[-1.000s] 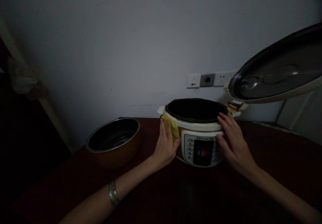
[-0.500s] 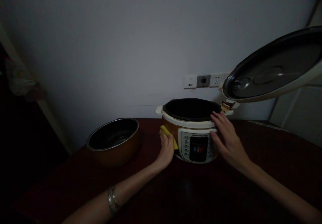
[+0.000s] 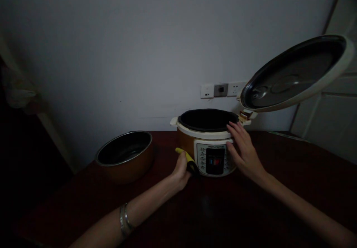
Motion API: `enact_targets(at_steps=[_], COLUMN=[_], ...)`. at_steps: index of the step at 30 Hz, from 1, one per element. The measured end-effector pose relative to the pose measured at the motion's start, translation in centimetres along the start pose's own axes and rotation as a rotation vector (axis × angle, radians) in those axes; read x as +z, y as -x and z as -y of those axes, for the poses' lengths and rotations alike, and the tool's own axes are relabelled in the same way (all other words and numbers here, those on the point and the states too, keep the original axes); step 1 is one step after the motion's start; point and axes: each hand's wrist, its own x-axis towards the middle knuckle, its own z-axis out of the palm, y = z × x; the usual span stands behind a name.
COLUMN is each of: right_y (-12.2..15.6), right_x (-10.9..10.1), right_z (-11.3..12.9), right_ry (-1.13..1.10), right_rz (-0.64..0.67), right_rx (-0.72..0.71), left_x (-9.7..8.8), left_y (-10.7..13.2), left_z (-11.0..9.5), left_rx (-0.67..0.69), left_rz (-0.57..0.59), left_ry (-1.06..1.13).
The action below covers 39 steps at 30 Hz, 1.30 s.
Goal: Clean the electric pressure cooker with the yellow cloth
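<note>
A white and brown electric pressure cooker (image 3: 186, 141) stands upright on the dark table with its lid (image 3: 295, 88) tilted up to the right. Its inside looks black. My left hand (image 3: 180, 171) is closed on a yellow cloth (image 3: 184, 154), low at the cooker's left side near the control panel (image 3: 201, 168). A dark patch shows under the cloth's lower end. With fingers spread and stretched out, my right hand (image 3: 245, 153) rests against the cooker's right front, fingertips at the rim. An inner pot (image 3: 136, 168), brown outside and dark inside, sits apart to the left.
The dark red table (image 3: 164, 140) meets a pale wall (image 3: 125, 54) behind the cooker. Wall sockets (image 3: 221, 90) are set just above the cooker's back. A pale door (image 3: 331, 110) is at the right, behind the raised lid.
My left hand has turned and slid slightly lower, and the cloth has folded over, showing its dark patch. My right hand stays on the cooker. The view has shifted slightly.
</note>
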Motion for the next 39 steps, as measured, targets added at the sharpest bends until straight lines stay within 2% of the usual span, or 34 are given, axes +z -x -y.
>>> enact_targets(at_steps=[3,7,11,15,18,22,24,27,28,30,32,35,39], right_y=[0.0,0.1,0.1,-0.1,0.2,2.8,4.7,7.2,7.8,8.5,8.6,8.4,7.9], right_x=[0.1,0.1,0.3,-0.2,-1.5,-3.7,-4.0,-3.2,-2.7,-1.5,-0.5,0.4,0.5], right_z=[0.0,0.1,0.1,0.1,0.1,0.2,0.5,1.5,1.9,2.9,3.8,4.4,3.8], right_ry=[-0.002,-0.001,-0.005,-0.040,-0.140,-0.239,-0.323,-0.592,-0.683,-0.817,-0.905,-0.946,-0.860], right_rz=[-0.004,-0.005,0.003,0.049,0.062,-0.047,0.060,0.431,0.519,0.573,0.561,0.605,0.708], right_rx=[0.008,0.015,0.022,0.047,0.131,0.352,0.513,0.891,1.019,1.214,1.298,1.330,1.239], left_x=[1.4,2.3,2.8,3.4,3.1,1.2,0.1,-1.2,-1.3,-1.4,-1.3,-1.2,-1.5], left_y=[1.1,2.1,3.3,4.5,5.0,4.9,4.6,4.4,4.5,4.9,5.4,5.8,5.3], left_z=[0.0,-0.2,-0.2,0.7,1.6,1.9,1.9,2.3,2.6,3.3,4.1,4.9,5.0], left_rx=[-0.093,-0.067,-0.096,-0.072,-0.064,-0.072,-0.111,-0.164,-0.179,-0.216,-0.276,-0.344,-0.376], left_rz=[-0.047,-0.092,-0.057,-0.060,-0.029,0.001,-0.004,0.005,0.021,0.069,0.128,0.175,0.215], left_ry=[0.114,0.176,0.198,0.239,0.270,0.297,0.286,0.254,0.242,0.211,0.166,0.109,0.085])
